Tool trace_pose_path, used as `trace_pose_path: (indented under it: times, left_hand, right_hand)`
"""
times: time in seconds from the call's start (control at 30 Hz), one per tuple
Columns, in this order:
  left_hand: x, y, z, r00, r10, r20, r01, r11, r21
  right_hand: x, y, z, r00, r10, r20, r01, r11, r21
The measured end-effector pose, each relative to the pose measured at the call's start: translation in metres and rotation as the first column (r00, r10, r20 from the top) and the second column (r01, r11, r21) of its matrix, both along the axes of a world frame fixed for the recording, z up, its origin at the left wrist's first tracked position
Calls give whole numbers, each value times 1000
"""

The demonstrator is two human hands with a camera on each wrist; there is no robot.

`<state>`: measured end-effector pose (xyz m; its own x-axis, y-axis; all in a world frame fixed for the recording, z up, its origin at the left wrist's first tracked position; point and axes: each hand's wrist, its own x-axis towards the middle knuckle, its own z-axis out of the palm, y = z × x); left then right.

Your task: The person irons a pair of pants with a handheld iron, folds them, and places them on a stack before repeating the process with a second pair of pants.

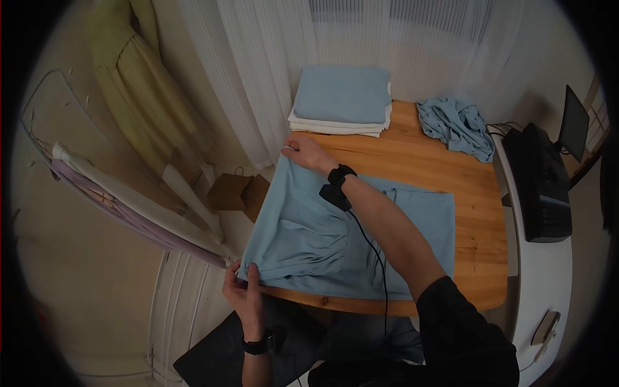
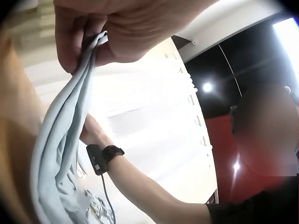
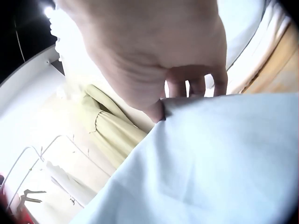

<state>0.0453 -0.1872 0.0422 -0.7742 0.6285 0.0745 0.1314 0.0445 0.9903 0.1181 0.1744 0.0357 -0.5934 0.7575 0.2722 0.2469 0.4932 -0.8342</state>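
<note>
A light blue garment with gathered folds lies across the wooden table, its left edge drawn into a line between two corners. At the near left corner my left hand pinches the cloth between thumb and fingers; layered edges of the garment hang from that hand in the left wrist view. My right hand reaches across to the far left corner. The right wrist view shows its thumb and fingers pinching the garment's edge.
Behind the right hand, a folded light blue stack rests on white cloth. A crumpled blue garment lies at the far right corner. Left of the table stand a clothes rack and a brown box; a monitor is on the right.
</note>
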Motion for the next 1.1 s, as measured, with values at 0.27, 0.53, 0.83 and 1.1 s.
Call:
trace_pose_path:
  times: [0.27, 0.53, 0.83, 1.1]
  left_hand:
    - [90, 19, 58, 898, -26, -439, 150, 956, 250]
    - [246, 44, 20, 525, -472, -708, 749, 651, 121]
    - [304, 38, -54, 306, -689, -658, 841, 519, -153]
    - [314, 37, -21, 354, -579, -735, 824, 564, -47]
  right_hand:
    - [90, 1, 96, 991, 122, -54, -133, 931, -341]
    - [327, -32, 57, 868, -203, -454, -112, 810, -576]
    - [438, -141, -1, 830, -556, 29, 394, 549, -737]
    - [411, -94, -35, 870, -466, 159, 490, 789, -370]
